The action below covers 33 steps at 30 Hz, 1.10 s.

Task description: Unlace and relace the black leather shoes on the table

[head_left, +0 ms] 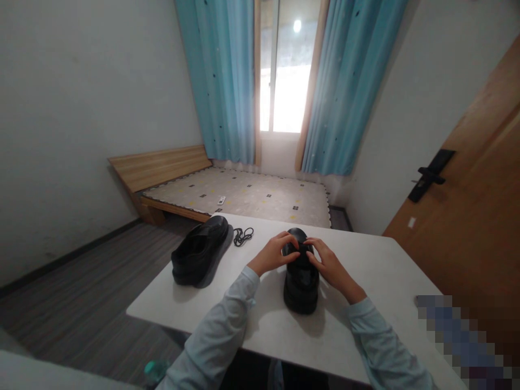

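A black shoe (pixel 300 295) stands on the white table in front of me, its toe pointing away and its heel toward me. My left hand (pixel 278 252) is on the left side of its upper, thumb and forefinger curled in at the lacing area. From the right, my right hand (pixel 327 262) grips the same area, fingertips close to those of the left. Any lace between the fingers is too small and dark to make out. To the left lies the other black shoe (pixel 195 257), tilted on its side edge, with a bundled black shoelace (pixel 242 236) beside its toe.
The white table (pixel 260 330) ends at a rounded left corner. Behind it stands a bed (pixel 260 189) with a small white object (pixel 221 200) on the mattress. A wooden door (pixel 467 216) is at the right. A green-capped item (pixel 156 370) sits low at the left.
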Each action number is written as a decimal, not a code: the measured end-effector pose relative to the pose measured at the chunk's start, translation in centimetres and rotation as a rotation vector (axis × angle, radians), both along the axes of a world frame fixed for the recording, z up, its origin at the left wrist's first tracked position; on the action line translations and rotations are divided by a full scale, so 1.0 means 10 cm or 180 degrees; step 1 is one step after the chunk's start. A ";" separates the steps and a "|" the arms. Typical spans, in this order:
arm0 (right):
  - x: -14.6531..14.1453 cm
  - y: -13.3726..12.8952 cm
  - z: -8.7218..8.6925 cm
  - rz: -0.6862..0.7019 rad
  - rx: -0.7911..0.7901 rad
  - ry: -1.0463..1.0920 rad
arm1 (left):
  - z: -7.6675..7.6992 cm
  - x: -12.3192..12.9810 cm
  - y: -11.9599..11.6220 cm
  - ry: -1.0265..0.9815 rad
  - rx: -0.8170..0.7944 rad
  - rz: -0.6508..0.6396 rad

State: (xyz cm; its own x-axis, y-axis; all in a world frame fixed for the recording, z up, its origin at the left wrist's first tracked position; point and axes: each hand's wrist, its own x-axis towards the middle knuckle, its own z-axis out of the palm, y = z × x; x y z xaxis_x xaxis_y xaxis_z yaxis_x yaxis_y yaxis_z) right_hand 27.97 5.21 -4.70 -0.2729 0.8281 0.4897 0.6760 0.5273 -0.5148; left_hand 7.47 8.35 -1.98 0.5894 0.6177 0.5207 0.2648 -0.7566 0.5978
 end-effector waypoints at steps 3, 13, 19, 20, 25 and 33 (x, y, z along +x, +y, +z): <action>0.00 0.00 0.00 0.0017 0.0014 0.0016 | 0.03 0.04 0.01 0.0180 -0.0012 -0.0028; 0.02 0.01 -0.04 0.0111 -0.0032 0.0114 | 0.28 0.24 -0.29 0.1302 0.0764 0.0321; -0.02 -0.02 -0.01 0.0065 -0.0149 0.0230 | 0.39 0.33 -0.40 0.2077 0.0376 0.0096; -0.03 -0.02 -0.01 0.0065 -0.0182 0.0275 | 0.39 0.34 -0.40 0.2122 0.0368 0.0045; -0.05 -0.04 0.00 0.0149 -0.0444 0.0499 | 0.33 0.42 -0.35 0.2455 0.0279 -0.0158; -0.07 -0.06 0.02 0.0038 -0.0665 0.0783 | 0.15 0.51 -0.31 0.2800 0.0496 0.0047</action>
State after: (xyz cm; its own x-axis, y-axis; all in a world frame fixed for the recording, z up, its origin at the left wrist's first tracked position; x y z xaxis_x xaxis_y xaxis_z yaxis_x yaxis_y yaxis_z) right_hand 27.26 4.62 -4.46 -0.1777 0.9151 0.3621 0.5124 0.4001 -0.7598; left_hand 12.53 5.28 -0.51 0.8077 0.5884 -0.0374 0.5895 -0.8052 0.0644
